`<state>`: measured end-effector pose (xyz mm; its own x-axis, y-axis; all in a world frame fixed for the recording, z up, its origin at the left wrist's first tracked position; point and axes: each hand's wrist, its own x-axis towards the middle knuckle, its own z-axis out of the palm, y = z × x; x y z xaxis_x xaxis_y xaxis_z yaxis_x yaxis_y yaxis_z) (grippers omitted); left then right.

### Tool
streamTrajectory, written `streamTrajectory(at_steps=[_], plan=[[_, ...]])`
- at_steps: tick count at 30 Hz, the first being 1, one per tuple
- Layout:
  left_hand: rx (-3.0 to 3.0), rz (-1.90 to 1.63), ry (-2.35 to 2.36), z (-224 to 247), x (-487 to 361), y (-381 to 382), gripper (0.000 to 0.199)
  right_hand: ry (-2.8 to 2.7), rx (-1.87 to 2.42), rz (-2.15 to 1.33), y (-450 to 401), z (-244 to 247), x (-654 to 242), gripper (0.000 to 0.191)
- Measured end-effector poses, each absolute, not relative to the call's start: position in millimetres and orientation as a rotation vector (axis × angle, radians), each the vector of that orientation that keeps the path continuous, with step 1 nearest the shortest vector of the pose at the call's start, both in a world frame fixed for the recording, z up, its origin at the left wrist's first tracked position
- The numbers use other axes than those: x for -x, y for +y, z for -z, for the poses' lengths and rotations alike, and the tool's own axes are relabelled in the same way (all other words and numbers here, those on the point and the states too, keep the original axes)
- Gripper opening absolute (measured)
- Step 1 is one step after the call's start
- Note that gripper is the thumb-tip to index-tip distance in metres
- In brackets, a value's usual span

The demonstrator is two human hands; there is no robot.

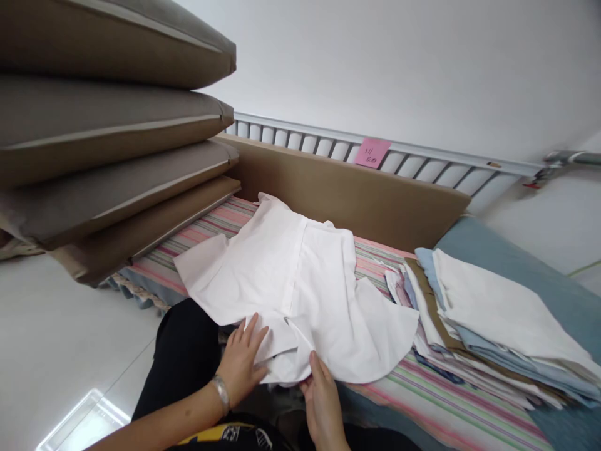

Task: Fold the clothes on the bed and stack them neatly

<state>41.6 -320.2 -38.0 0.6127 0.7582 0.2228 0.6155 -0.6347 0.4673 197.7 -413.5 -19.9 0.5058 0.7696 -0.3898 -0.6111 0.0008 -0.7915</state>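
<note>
Cushions (113,122), grey-brown, pale-edged: sitting stacked at the left end of a striped cloth (417,394), which is bearing the goods listed below.

Left hand (240,360): wearing a silver bracelet (220,394) at the wrist; fingers spreading loosely, lying flat against the near end of the shirt, not gripping.

White shirt (263,263), one: lying spread out on the striped cloth in the middle, its front strip running down the centre, its sleeves pointing left and right, its near end creasing and folding between the hands.

Right hand (323,398): fingers pinching the shirt's near edge, thumb showing on top.

Brown panel (347,194): standing on its long edge behind the shirt, in front of a white radiator (314,144). Pink note (372,152), handwritten: sitting at the panel's upper edge, against the radiator.

Folded garments (507,300), one pile: resting on the right, just beside the shirt's right sleeve; showing white uppermost, with light blue, olive-brown and further white layers beneath.

Pipe valve (547,166): projecting at far right.
</note>
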Motion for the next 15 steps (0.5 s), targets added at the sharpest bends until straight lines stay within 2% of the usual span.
streamTrajectory(at_steps=[4,10,15], plan=[[-2.386,-0.614,1.125,46.2,-37.9,-303.0,0.065,-0.148,1.198,-1.07,-414.9,21.6,-200.2,0.052],[-1.694,-0.865,1.02,49.3,-28.6,-281.3,0.015,-0.101,1.172,-1.052,-415.8,30.4,-205.8,0.055],[-0.832,-0.81,1.028,38.0,-26.7,-277.9,0.022,-0.184,1.137,-1.117,-420.1,31.9,-206.6,0.054]])
